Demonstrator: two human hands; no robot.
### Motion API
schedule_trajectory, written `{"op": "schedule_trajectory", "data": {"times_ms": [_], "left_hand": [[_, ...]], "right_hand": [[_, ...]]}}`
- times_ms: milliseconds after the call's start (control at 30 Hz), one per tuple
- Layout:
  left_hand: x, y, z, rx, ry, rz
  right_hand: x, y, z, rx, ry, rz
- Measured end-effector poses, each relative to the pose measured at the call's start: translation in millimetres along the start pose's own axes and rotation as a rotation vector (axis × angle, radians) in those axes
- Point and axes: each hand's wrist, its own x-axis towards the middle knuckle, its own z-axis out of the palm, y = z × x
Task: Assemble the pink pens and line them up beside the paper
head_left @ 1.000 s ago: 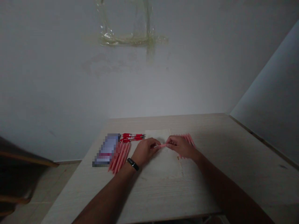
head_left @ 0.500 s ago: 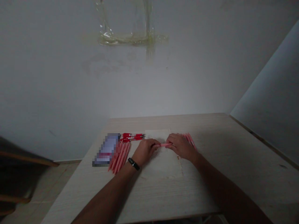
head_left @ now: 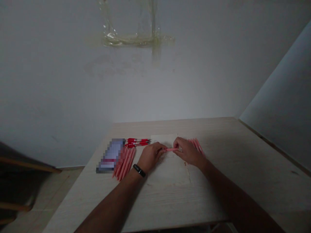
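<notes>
Both hands meet over a pale sheet of paper (head_left: 170, 174) on the wooden table (head_left: 243, 168). My left hand (head_left: 151, 156) and my right hand (head_left: 186, 150) are closed on the two ends of one pink pen barrel (head_left: 171, 149), held level between them. Behind my right hand lies a row of pink barrels (head_left: 198, 144). Left of my left hand lie several more pink barrels (head_left: 125, 160) and a few red pen parts (head_left: 137, 142). A black band sits on my left wrist.
A pixelated flat box (head_left: 111, 155) lies at the table's left side beside the barrels. A white wall with taped plastic rises behind the table. A dark wooden chair (head_left: 19, 181) stands off the left edge. A slanted panel borders the right.
My right hand has shifted slightly left and up along the barrel, drawing closer to my left hand. Everything on the table stays put.
</notes>
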Motion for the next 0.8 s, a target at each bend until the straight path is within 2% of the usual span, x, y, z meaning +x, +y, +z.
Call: {"op": "schedule_trajectory", "data": {"times_ms": [67,233,433,633,800], "left_hand": [[0.2,0.4,-0.5,0.005,0.007,0.001],[0.1,3.1,-2.2,0.003,-0.001,0.01],[0.2,3.8,-2.4,-0.002,0.004,0.002],[0.1,5.3,-2.7,-0.037,-0.015,0.021],[-0.2,4.8,-1.9,-0.01,-0.016,0.009]], "right_hand": [[-0.5,-1.0,0.4,0.017,-0.003,-0.018],[0.1,2.0,0.1,-0.026,-0.104,-0.065],[-1.3,-2.4,-3.2,0.063,-0.036,0.057],[0.7,0.5,-1.3,0.026,-0.116,-0.062],[-0.3,0.4,0.5,0.01,-0.068,0.015]]}}
